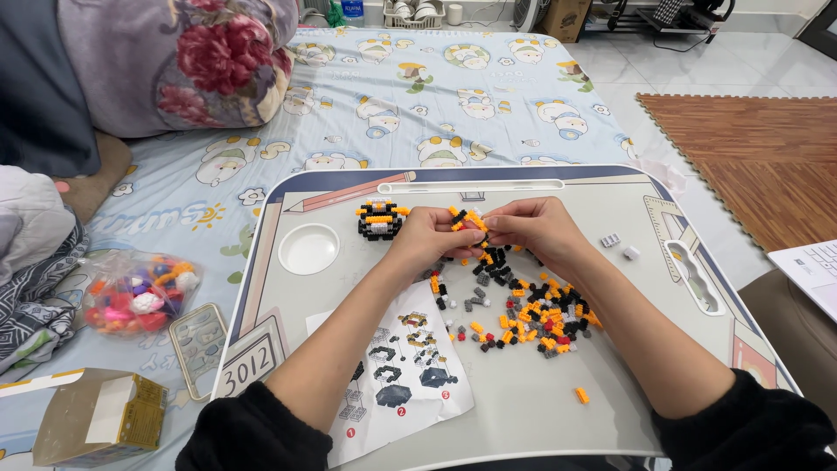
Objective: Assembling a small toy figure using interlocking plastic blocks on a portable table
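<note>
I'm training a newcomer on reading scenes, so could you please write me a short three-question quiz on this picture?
1. True or false: the left hand and right hand meet on one small orange-and-black brick piece.
2. Where does the partly built black, orange and white model stand? A) on the instruction sheet B) on the lap tray, left of the left hand C) on the wooden mat
3. Fill in: the loose brick pile lies to the ____ of the instruction sheet.

Key: 1 true; 2 B; 3 right.
</note>
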